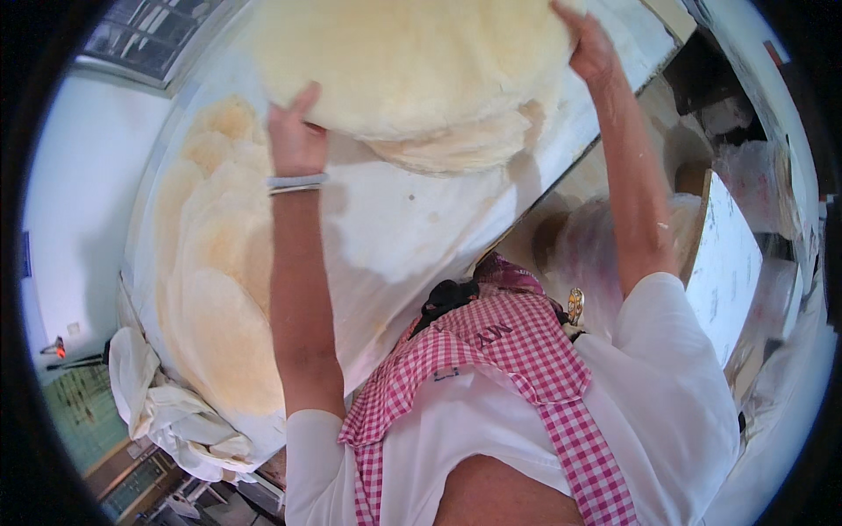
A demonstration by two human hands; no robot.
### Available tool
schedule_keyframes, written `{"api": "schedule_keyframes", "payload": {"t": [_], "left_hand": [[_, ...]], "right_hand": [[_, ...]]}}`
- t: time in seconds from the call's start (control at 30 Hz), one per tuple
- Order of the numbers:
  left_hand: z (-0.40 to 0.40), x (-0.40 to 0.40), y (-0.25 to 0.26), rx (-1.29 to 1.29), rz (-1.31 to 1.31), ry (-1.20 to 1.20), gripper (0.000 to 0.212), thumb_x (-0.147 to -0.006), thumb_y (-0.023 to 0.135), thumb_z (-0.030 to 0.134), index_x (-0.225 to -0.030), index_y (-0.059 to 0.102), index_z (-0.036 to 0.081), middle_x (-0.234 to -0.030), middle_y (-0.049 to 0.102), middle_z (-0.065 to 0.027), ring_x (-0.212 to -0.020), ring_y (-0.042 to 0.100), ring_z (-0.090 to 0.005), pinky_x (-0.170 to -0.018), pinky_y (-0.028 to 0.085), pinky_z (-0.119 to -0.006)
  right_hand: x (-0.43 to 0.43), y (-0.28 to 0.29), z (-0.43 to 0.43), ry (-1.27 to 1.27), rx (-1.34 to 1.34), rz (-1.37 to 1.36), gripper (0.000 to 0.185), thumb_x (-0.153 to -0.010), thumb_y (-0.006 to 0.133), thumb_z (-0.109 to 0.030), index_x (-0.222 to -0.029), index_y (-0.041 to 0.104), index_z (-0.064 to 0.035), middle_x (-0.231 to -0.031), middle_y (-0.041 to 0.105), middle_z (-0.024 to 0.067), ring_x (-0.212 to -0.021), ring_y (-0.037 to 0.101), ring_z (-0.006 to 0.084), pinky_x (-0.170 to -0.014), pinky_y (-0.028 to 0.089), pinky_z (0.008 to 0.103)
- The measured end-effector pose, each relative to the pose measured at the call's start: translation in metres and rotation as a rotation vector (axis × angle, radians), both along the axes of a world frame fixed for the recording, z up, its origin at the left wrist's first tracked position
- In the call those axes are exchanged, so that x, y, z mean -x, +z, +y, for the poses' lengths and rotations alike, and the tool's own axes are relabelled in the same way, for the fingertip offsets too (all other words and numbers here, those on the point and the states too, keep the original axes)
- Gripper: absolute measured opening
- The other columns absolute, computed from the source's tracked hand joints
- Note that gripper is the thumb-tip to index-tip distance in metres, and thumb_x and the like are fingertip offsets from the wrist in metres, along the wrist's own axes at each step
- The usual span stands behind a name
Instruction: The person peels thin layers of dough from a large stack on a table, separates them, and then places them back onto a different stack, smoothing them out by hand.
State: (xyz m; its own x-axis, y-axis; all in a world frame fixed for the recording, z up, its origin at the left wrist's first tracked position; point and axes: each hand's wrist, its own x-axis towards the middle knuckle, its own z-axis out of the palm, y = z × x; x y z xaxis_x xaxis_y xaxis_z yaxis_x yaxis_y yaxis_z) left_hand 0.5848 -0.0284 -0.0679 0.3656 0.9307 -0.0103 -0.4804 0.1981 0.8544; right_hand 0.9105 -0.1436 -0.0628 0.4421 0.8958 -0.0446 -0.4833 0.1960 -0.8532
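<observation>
A large, thin, pale round flatbread (421, 59) is stretched between my two hands at the top of the view. My left hand (297, 135) grips its near left edge, thumb on top. At its right edge, my right hand (590, 49) pinches the rim, and the fingertips reach the picture's upper border. Beneath the lifted round lies a stack of similar flatbreads (454, 148), mostly covered by it. More flatbreads (217, 322), browned in patches, overlap along the left side of the white cloth-covered table (408, 217). The far edge of the held round is out of view.
Bunched white cloth (171, 407) hangs at the table's left corner. A white board (723, 263) and clear plastic bags (585, 243) stand beyond the table's right edge. A barred window (145, 39) is at upper left. My checked apron (473, 329) is close to the table's near edge.
</observation>
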Motion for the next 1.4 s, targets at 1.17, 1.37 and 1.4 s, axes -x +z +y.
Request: {"api": "schedule_keyframes", "payload": {"t": [1.17, 1.37, 1.4], "left_hand": [[-0.209, 0.31, -0.084, -0.364, 2.163, 0.739, 0.047, -0.064, 0.061, 0.025, -0.105, 0.044, 0.009, -0.111, 0.041, -0.0123, -0.101, 0.04, -0.0278, -0.074, 0.039, -0.038], [-0.21, 0.343, -0.087, -0.451, 2.044, 0.575, 0.051, -0.064, 0.061, 0.03, -0.108, 0.043, 0.009, -0.111, 0.042, -0.0138, -0.103, 0.04, -0.0286, -0.082, 0.036, -0.039], [-0.21, 0.344, -0.087, -0.483, 2.038, 0.55, 0.052, -0.064, 0.061, 0.03, -0.107, 0.043, 0.009, -0.111, 0.042, -0.0137, -0.103, 0.04, -0.0287, -0.082, 0.036, -0.039]], "right_hand": [[0.406, -0.067, 0.019, 1.308, 0.152, -0.296, 0.035, -0.08, 0.046, -0.015, -0.107, 0.04, 0.0062, -0.096, 0.051, 0.0147, -0.082, 0.054, 0.0198, -0.073, 0.043, 0.0274], [0.496, -0.092, 0.043, 1.231, 0.446, 0.084, 0.025, -0.08, 0.042, -0.009, -0.096, 0.043, 0.0091, -0.09, 0.051, 0.0161, -0.073, 0.055, 0.0237, -0.068, 0.047, 0.031], [0.504, -0.09, 0.046, 1.246, 0.458, 0.072, 0.024, -0.081, 0.04, -0.01, -0.095, 0.042, 0.0098, -0.092, 0.049, 0.0188, -0.075, 0.055, 0.0252, -0.07, 0.047, 0.0315]]}}
